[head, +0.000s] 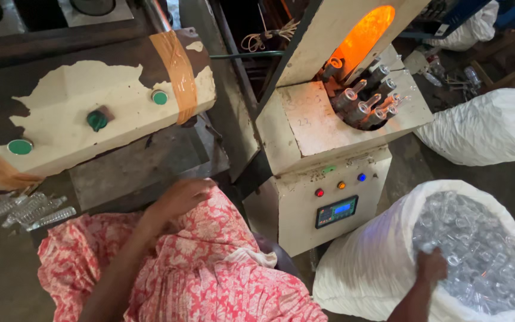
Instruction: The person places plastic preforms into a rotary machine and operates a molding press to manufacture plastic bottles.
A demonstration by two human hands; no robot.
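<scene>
Inside the white sack [377, 262] on the floor, clear plastic preforms [478, 250] fill it — the right hand [431, 266] closes among them. Left hand [181, 197] rests loosely open on the lap — beside the heater machine [311, 179].

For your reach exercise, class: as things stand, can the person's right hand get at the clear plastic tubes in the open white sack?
Probably yes: the right hand is already down among the clear plastic tubes in the white sack, whose mouth is open with nothing covering it.
</scene>
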